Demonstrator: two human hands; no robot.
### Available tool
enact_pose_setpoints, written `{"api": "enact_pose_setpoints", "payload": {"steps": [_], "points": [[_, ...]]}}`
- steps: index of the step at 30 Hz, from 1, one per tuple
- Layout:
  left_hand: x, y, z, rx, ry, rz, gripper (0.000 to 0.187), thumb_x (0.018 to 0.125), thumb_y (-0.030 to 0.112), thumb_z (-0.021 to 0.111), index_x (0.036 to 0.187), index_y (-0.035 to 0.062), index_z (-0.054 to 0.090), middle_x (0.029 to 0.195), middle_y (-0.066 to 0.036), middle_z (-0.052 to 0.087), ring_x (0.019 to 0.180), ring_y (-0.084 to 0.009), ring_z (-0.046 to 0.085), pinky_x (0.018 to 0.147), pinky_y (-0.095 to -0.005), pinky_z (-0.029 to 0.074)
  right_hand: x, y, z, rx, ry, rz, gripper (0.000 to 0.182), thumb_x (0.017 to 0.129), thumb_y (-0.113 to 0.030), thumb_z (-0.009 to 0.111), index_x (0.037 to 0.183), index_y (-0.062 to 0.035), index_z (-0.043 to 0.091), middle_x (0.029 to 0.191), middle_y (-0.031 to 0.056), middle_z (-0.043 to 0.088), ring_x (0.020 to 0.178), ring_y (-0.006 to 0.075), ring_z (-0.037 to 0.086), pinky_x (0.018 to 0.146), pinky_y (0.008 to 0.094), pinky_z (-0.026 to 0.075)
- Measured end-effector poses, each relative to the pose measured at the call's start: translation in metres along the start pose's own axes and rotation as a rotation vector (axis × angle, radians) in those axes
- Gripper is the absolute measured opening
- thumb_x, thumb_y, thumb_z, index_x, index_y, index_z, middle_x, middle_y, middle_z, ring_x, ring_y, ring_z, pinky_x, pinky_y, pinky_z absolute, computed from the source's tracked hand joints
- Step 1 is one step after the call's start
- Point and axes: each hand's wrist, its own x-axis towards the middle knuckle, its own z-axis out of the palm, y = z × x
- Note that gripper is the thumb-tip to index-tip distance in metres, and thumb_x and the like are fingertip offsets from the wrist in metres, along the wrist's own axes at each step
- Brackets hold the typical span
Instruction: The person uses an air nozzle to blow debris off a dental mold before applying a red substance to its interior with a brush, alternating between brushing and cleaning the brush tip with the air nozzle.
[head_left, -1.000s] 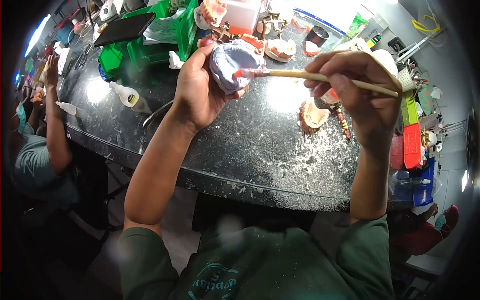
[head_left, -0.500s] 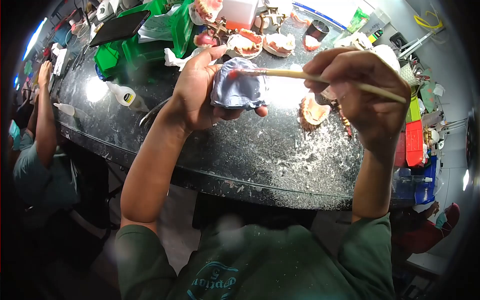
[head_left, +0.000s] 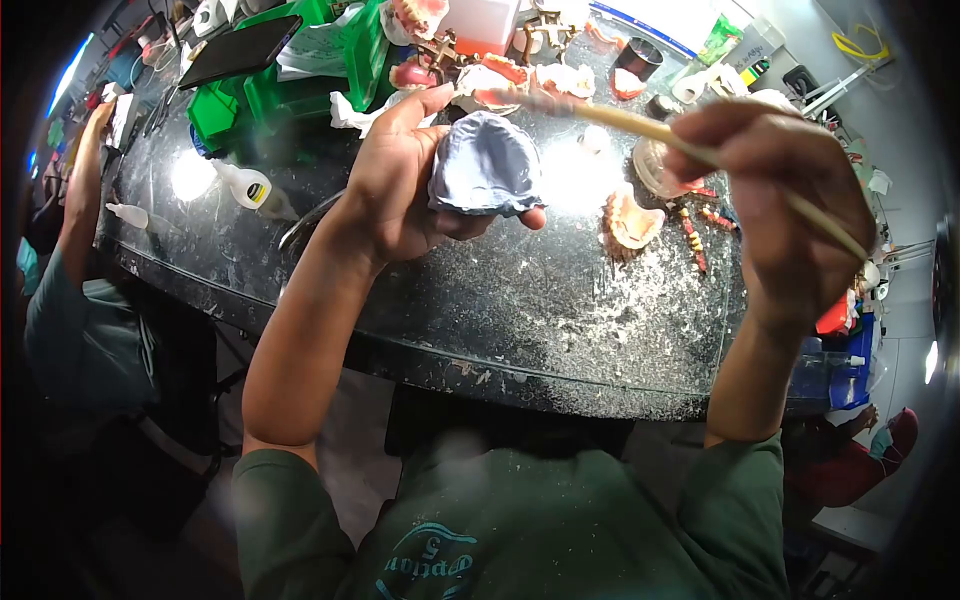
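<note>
A grey-blue dental cast (head_left: 487, 165) rests in my left hand (head_left: 395, 185), its arch-shaped hollow facing up and its surface glossy. My fingers wrap under it, with fingertips showing at its near right edge. In my right hand (head_left: 790, 190), smeared a little by motion, is a paintbrush (head_left: 640, 124) with a pale wooden handle. Its blurred tip is up and beyond the cast, apart from it. On the bench below lies a pink denture base on a cast (head_left: 633, 220), beside strips of artificial teeth (head_left: 692, 240).
Several dental models (head_left: 490, 80) stand along the back near a black cup (head_left: 637, 60). A green bin (head_left: 215, 118) and a white bottle (head_left: 243, 187) are at left. White shavings (head_left: 620, 335) cover the bench's front right. A co-worker's arm (head_left: 85, 190) is at far left.
My right hand has moved right, lifting the brush off the cast. The cast shifted slightly right in my left hand. A round clear dish and the tooth strips now show more.
</note>
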Motion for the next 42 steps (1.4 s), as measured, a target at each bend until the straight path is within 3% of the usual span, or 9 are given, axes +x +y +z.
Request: {"api": "enact_pose_setpoints", "payload": {"steps": [5, 8, 11, 16, 26, 29, 32, 38, 42], "points": [[0.002, -0.002, -0.011, -0.073, -0.076, -0.037, 0.059, 0.098, 0.045, 0.02, 0.106, -0.0009, 0.056, 0.078, -0.015, 0.065, 0.057, -0.0251, 0.064, 0.031, -0.0217, 0.04, -0.002, -0.007, -0.004, -0.054, -0.25, 0.062, 0.015, 0.084, 0.005, 0.05, 0.096, 0.007, 0.059, 0.095, 0.0236, 0.063, 0.075, 0.023, 0.065, 0.066, 0.032, 0.056], [0.0, 0.0, 0.004, -0.044, 0.062, -0.02, 0.071, 0.094, 0.053, 0.016, 0.109, -0.006, 0.051, 0.085, -0.032, 0.063, 0.052, -0.0254, 0.06, 0.037, -0.0234, 0.038, -0.001, -0.005, 0.002, -0.158, -0.129, 0.076, 0.016, 0.084, 0.007, 0.049, 0.096, 0.0084, 0.059, 0.095, 0.0242, 0.064, 0.078, 0.0235, 0.066, 0.07, 0.0334, 0.057], [0.001, -0.002, -0.001, -0.076, -0.021, 0.03, 0.06, 0.098, 0.045, 0.02, 0.101, -0.0017, 0.057, 0.078, -0.015, 0.065, 0.055, -0.023, 0.063, 0.032, -0.021, 0.039, 0.0, -0.009, 0.001, -0.145, -0.096, 0.001, 0.014, 0.084, 0.006, 0.05, 0.095, 0.0091, 0.059, 0.092, 0.0245, 0.064, 0.077, 0.0237, 0.066, 0.07, 0.0337, 0.057], [0.005, -0.004, -0.012, -0.064, -0.016, 0.001, 0.059, 0.099, 0.043, 0.019, 0.1, -0.003, 0.057, 0.08, -0.019, 0.065, 0.053, -0.024, 0.061, 0.032, -0.0212, 0.036, 0.002, -0.019, 0.001, -0.188, -0.239, 0.007, 0.011, 0.08, 0.004, 0.056, 0.089, 0.0074, 0.061, 0.088, 0.0246, 0.065, 0.072, 0.0233, 0.067, 0.063, 0.0316, 0.057], [0.005, -0.002, -0.007, -0.032, -0.016, 0.021, 0.057, 0.099, 0.043, 0.02, 0.107, -0.0011, 0.055, 0.081, -0.027, 0.064, 0.043, -0.0197, 0.052, 0.033, -0.0216, 0.034, 0.0, -0.015, -0.003, -0.183, -0.2, -0.029, 0.013, 0.079, 0.007, 0.054, 0.09, 0.0081, 0.061, 0.089, 0.022, 0.066, 0.071, 0.0218, 0.067, 0.064, 0.0316, 0.057], [0.004, -0.001, 0.003, -0.092, 0.127, 0.022, 0.058, 0.099, 0.044, 0.019, 0.106, -0.0014, 0.055, 0.082, -0.027, 0.064, 0.043, -0.0199, 0.053, 0.033, -0.0223, 0.035, 0.002, -0.018, -0.001, -0.262, -0.25, -0.002, 0.011, 0.078, 0.005, 0.055, 0.086, 0.0065, 0.062, 0.084, 0.0213, 0.067, 0.069, 0.0215, 0.066, 0.063, 0.0308, 0.057], [0.005, -0.003, -0.007, -0.054, -0.057, 0.018, 0.056, 0.099, 0.043, 0.022, 0.104, -0.0018, 0.055, 0.083, -0.023, 0.065, 0.051, -0.0229, 0.061, 0.034, -0.0226, 0.036, 0.002, -0.011, 0.001, -0.33, -0.173, -0.024, 0.012, 0.077, 0.007, 0.054, 0.086, 0.0078, 0.061, 0.087, 0.023, 0.066, 0.072, 0.0219, 0.066, 0.066, 0.0314, 0.056], [0.005, -0.003, -0.006, -0.057, 0.045, 0.099, 0.056, 0.099, 0.043, 0.024, 0.104, -0.0039, 0.055, 0.085, -0.023, 0.065, 0.067, -0.0288, 0.068, 0.036, -0.0229, 0.037, -0.002, -0.022, -0.007, -0.207, -0.175, 0.061, 0.013, 0.078, 0.01, 0.052, 0.088, 0.0097, 0.06, 0.089, 0.0241, 0.065, 0.072, 0.0216, 0.066, 0.067, 0.0314, 0.056], [0.008, -0.005, -0.015, 0.041, -0.027, 0.102, 0.063, 0.096, 0.048, 0.018, 0.115, -0.0032, 0.05, 0.092, -0.023, 0.067, 0.076, -0.0286, 0.069, 0.044, -0.0228, 0.043, 0.0, -0.02, -0.008, -0.266, -0.23, 0.073, 0.014, 0.077, 0.011, 0.05, 0.087, 0.0096, 0.059, 0.087, 0.0237, 0.065, 0.069, 0.021, 0.066, 0.066, 0.0308, 0.056]]}}
